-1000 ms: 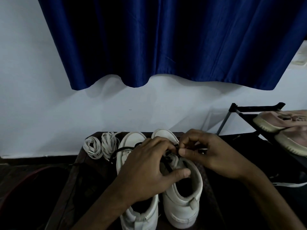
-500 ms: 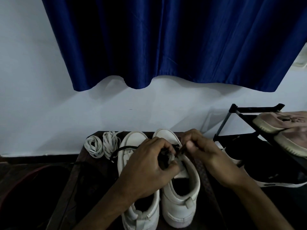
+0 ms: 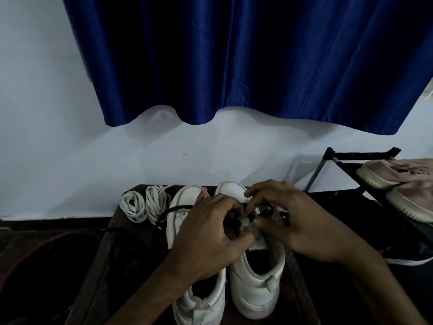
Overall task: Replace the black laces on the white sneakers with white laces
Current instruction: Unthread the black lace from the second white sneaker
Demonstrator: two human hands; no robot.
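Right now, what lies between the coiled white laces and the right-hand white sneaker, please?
The left-hand white sneaker, trailing a loose black lace; the head view shows it.

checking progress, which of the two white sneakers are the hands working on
The right sneaker, nearer the shoe rack: the left hand and right hand both pinch the black lace at its tongue. The left sneaker sits beside the coiled white laces.

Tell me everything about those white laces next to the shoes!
The white laces are two flat, cloth-looking bundles, each wound into a loose oval coil. They lie side by side on the table, at its far left corner by the wall, just left of the left sneaker. Neither is threaded yet. A black lace end trails close beside them.
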